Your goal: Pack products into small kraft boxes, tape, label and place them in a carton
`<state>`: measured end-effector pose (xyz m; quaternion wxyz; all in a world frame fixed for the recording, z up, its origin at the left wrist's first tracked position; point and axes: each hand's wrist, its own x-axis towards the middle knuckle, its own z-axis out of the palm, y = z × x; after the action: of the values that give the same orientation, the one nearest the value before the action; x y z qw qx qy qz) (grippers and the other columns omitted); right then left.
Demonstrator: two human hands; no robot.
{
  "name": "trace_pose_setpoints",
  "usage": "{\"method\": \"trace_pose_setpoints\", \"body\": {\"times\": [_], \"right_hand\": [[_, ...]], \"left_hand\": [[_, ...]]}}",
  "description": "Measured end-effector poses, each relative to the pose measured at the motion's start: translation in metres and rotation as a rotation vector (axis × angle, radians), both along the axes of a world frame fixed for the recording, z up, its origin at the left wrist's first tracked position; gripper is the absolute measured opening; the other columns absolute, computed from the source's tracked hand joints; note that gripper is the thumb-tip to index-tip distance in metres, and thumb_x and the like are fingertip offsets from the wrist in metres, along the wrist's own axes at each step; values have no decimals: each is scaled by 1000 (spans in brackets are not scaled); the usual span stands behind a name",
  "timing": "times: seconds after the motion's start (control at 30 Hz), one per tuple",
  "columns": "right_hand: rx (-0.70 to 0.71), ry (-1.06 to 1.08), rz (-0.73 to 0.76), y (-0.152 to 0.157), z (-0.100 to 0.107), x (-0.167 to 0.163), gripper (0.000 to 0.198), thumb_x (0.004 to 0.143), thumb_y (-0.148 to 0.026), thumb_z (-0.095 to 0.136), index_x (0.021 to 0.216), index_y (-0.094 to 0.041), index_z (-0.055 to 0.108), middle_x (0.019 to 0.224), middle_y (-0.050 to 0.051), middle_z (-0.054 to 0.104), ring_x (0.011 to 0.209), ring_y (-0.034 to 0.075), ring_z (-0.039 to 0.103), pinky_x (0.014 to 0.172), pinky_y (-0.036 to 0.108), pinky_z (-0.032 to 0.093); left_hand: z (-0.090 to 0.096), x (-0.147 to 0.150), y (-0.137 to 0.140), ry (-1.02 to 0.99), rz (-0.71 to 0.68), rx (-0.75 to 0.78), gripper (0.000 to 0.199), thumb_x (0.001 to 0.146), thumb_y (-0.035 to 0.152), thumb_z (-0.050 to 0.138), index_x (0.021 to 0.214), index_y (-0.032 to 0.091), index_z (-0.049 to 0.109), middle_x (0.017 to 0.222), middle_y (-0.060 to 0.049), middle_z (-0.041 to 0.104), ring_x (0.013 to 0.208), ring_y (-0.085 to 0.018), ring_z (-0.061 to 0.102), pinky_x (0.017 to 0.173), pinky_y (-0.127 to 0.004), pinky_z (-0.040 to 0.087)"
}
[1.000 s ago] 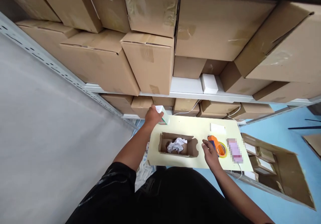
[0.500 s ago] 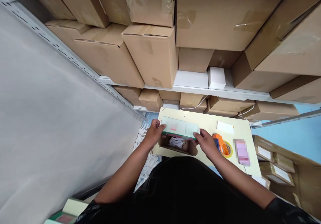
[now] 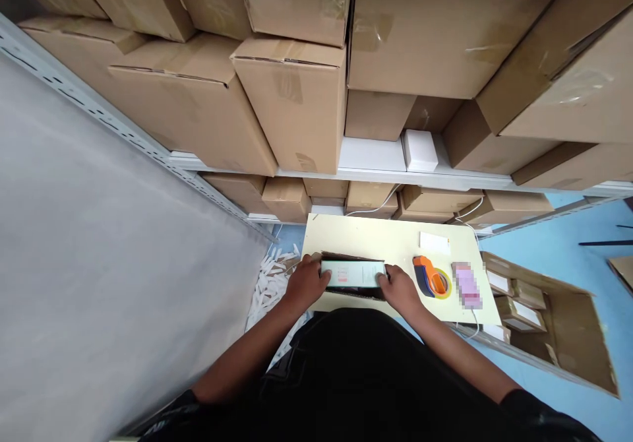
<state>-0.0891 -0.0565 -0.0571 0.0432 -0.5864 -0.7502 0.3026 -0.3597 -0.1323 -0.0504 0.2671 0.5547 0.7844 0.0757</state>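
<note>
A long pale-green box [image 3: 353, 273] with printing on its face lies lengthwise within the opening of a brown cardboard carton [image 3: 353, 293]. My left hand [image 3: 307, 282] is closed on the left end of the pale-green box, its thumb on the top face. At the opposite end my right hand [image 3: 399, 285] grips it the same way. Most of the carton's inside is hidden beneath the box. Just right of my right hand, an orange and blue tape dispenser [image 3: 429, 276] with a yellow-rimmed roll rests on the cream tabletop [image 3: 366, 232].
A white card or small box [image 3: 434, 242] and a blurred pink item [image 3: 466, 285] lie on the table's right side. Shelves of cardboard boxes [image 3: 291, 99] rise behind. White strips [image 3: 270, 280] litter the floor at left; a large open carton [image 3: 573, 326] stands at right.
Both hands have lowered the pale-green box from above the carton down into its opening. The crumpled white material seen inside before is now covered. The camera view has shifted slightly.
</note>
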Motion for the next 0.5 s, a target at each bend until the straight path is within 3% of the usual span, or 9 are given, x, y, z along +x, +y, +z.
{"method": "trace_pose_setpoints", "body": {"times": [0.07,0.17,0.3,0.4,0.5], "right_hand": [[37,-80,56,-2,-7,-3,27,93,-40,54,104,-21,69,112,13,70,89,27,66,72,33,43],[110,-153,70,-8,-16,0,32,88,-40,62,114,-21,64,120,14,65,96,29,64,75,34,44],[111,-138,-131,-14,-29,21,30,87,-44,60,106,-20,60,111,13,64,101,30,63,80,37,47],[-96,20,-313,-18,-43,38,44,81,-52,66,111,-20,59,111,10,65,94,27,66,81,38,50],[-457,303,-367,-20,-60,48,56,79,-62,66,117,-20,63,111,9,69,96,27,68,80,39,56]], "left_hand": [[-5,-1,1,44,4,-5,19,88,38,66,96,21,62,117,-12,59,105,-29,65,89,-39,52],[-15,-6,-1,43,98,43,41,83,35,71,120,22,58,125,-13,58,113,-30,64,89,-39,53],[-36,-16,-11,-121,271,142,62,86,33,67,143,21,46,144,-16,54,125,-30,61,97,-40,51],[-51,-19,-20,-371,290,28,41,92,35,57,129,18,62,131,-14,68,116,-29,67,99,-40,51],[-59,-10,-31,-554,375,6,37,93,41,53,116,19,71,119,-10,76,113,-30,69,99,-40,51]]}}
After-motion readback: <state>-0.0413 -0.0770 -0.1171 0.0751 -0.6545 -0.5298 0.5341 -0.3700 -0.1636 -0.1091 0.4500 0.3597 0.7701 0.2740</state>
